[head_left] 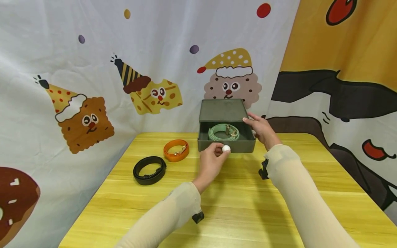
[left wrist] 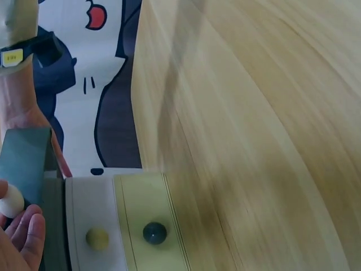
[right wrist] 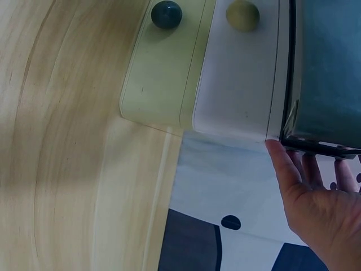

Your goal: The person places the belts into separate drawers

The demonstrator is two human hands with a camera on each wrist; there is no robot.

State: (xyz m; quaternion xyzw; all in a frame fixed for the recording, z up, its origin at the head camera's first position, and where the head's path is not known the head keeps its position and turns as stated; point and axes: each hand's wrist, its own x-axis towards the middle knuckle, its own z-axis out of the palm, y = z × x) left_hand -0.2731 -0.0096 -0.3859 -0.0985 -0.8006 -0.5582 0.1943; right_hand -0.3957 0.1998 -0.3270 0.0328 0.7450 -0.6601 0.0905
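A dark grey-green drawer [head_left: 203, 147] stands pulled out under the flat top [head_left: 221, 111] of its cabinet. Inside it lies a coiled green belt [head_left: 214, 134] with a gold buckle. My left hand [head_left: 209, 160] pinches the drawer's round white knob [head_left: 226, 148] between thumb and fingers. My right hand [head_left: 263, 131] rests against the cabinet's right side near the top, its fingers extended along that side. Below the dark drawer, the right wrist view shows a white drawer [right wrist: 234, 84] with a yellow knob [right wrist: 242, 15] and a pale green drawer [right wrist: 163, 73] with a dark knob [right wrist: 167, 14].
Left of the cabinet, an orange belt [head_left: 168, 156] and a black belt [head_left: 138, 174] lie coiled on the wooden table [head_left: 235, 220]. A cartoon-printed curtain [head_left: 173, 65] hangs close behind the cabinet.
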